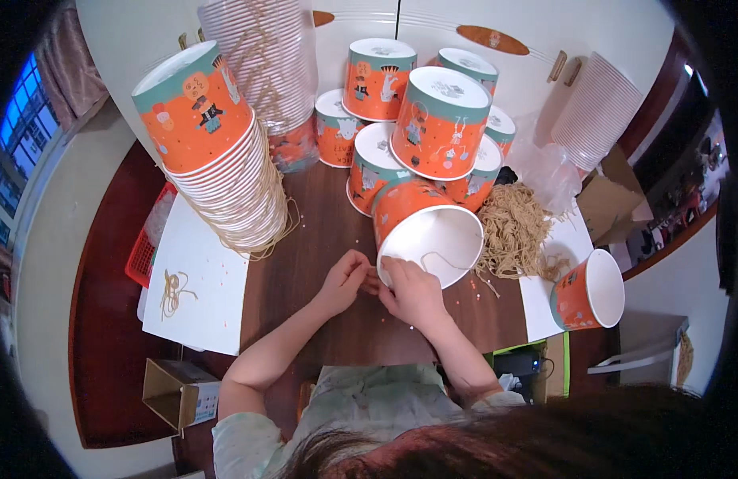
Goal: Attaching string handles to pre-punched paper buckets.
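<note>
A large orange paper bucket [393,209] with a green band lies tilted on the table, its white mouth facing me. A thin tan cord [449,260] curves inside it. My right hand [414,291] is closed over the near-left rim, its fingers reaching inside the mouth. Against the outside of that rim, my left hand [346,281] has its fingers bent and pressed together. Whatever lies between those left fingertips is hidden. Right of the bucket sits a heap of tan cords [514,231].
Several upside-down buckets [441,128] are piled behind. A tall nested stack [217,176] with cords hanging stands at left, near loose cord [176,295] on white board [201,307]. Another bucket [580,295] lies at the right edge. An open cardboard box [173,395] is below left.
</note>
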Available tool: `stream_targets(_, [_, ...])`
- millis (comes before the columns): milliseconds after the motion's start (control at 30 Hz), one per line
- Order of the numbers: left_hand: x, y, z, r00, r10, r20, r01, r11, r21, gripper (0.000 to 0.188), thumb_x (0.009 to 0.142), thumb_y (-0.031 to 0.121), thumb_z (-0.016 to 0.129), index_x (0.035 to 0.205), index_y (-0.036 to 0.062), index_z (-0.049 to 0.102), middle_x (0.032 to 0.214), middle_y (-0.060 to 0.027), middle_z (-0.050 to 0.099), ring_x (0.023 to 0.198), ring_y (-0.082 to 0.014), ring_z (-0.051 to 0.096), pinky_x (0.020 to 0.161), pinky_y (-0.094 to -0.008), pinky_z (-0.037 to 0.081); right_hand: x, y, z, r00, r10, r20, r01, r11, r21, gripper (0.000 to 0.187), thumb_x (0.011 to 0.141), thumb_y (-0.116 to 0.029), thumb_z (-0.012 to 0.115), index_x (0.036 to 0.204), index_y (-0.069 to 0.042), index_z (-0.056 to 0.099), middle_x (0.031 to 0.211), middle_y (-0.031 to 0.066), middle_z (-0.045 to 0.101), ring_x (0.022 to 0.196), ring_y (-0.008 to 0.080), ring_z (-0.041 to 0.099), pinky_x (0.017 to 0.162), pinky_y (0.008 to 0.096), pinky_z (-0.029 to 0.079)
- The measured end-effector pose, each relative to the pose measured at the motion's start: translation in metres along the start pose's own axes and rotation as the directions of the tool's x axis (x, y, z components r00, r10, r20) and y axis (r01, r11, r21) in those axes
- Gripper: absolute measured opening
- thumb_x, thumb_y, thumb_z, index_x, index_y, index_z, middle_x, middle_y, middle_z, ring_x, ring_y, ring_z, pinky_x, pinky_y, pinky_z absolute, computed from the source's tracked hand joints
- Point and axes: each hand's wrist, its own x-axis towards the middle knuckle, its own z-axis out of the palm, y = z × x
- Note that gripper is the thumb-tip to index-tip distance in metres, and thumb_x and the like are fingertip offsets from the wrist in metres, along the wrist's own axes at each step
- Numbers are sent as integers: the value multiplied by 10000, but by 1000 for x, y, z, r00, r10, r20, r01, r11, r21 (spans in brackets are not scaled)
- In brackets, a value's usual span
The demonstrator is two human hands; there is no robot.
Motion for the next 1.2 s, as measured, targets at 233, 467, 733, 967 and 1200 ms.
stream_targets(233, [1,13,-2,978,193,82,-205,963,174,92,904,86,371,889,25,437,941,-78,565,767,-106,559,633,-232,472,10,-21,-32,998,-33,45,46,938,-344,375,648,-147,592,989,-10,515,575,60,540,506,198,566,428,319,453])
stream_targets(467, [18,51,-11,863,497,92,-500,814,297,59,856,32,395,867,37,453,982,-46,514,670,-53,456,602,-204,407,46,-7,-54,980,-38,193,109,921,-373,238,668,-161,581,856,-20,542,557,78,562,513,223,583,426,331,458])
stream_targets(733, [36,122,-3,966,254,54,-205,875,-438,104,836,96,407,741,52,408,727,-130,572,704,-244,568,773,-361,434,72,11,-69,862,78,501,20,982,-188,237,785,-272,506,886,-60,539,716,144,611,699,311,602,623,399,474])
stream_targets(967, [52,108,0,992,104,73,-90,982,-166,66,835,110,512,829,45,507,690,1,539,566,-43,455,513,-183,367,74,38,-78,956,-54,287,-40,950,311,154,785,-123,498,911,-51,447,722,131,555,688,319,568,609,397,432])
stream_targets(1200, [58,81,13,987,97,131,-115,984,138,130,795,91,588,905,23,578,751,36,563,637,-6,475,553,-160,378,80,44,-74,985,-130,109,54,850,523,61,768,-33,475,827,-28,491,771,125,555,739,289,560,631,363,432])
